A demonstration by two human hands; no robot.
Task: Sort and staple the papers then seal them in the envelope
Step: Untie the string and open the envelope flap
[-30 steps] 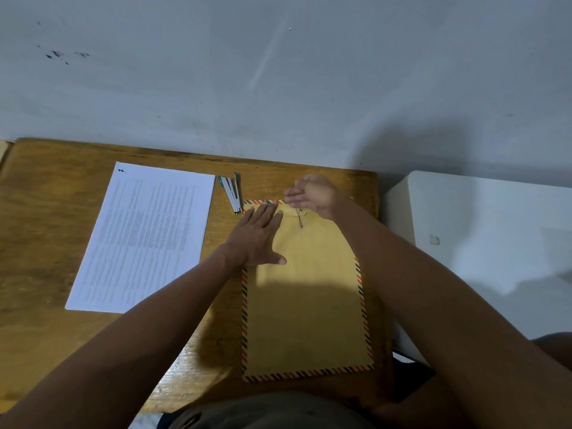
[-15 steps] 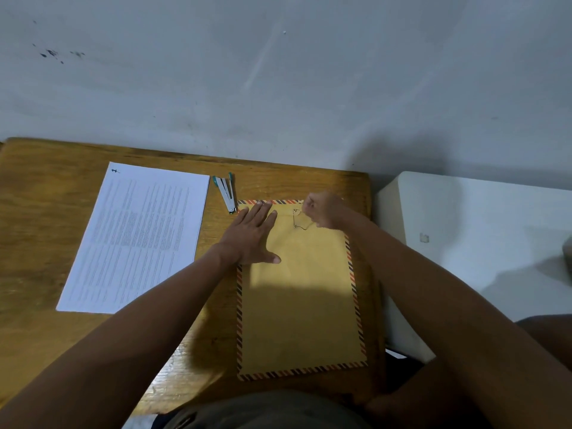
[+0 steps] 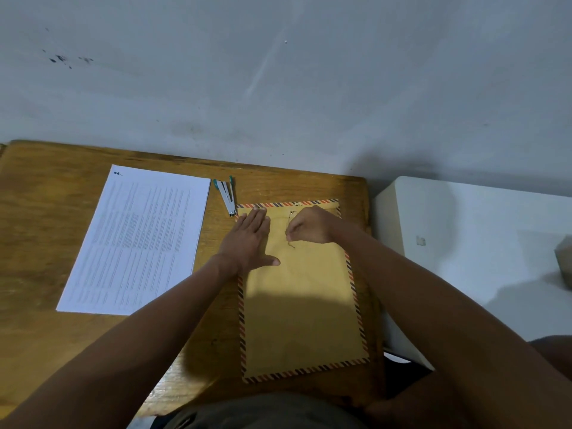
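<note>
Envelope [image 3: 303, 305] at desk [image 3: 46, 243] right edge. Left hand [image 3: 250, 239] fingers flat on it; right hand [image 3: 311, 226] fingers pinch its closure string [image 3: 289, 241] nr far end.

Single head-worn view, forward and down, close over wooden desk [image 3: 46, 243].

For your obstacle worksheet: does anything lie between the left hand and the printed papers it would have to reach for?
Nothing visible does. The left hand rests flat on the envelope; only bare table separates it from the papers. The stapler lies farther back, off that line.
</note>
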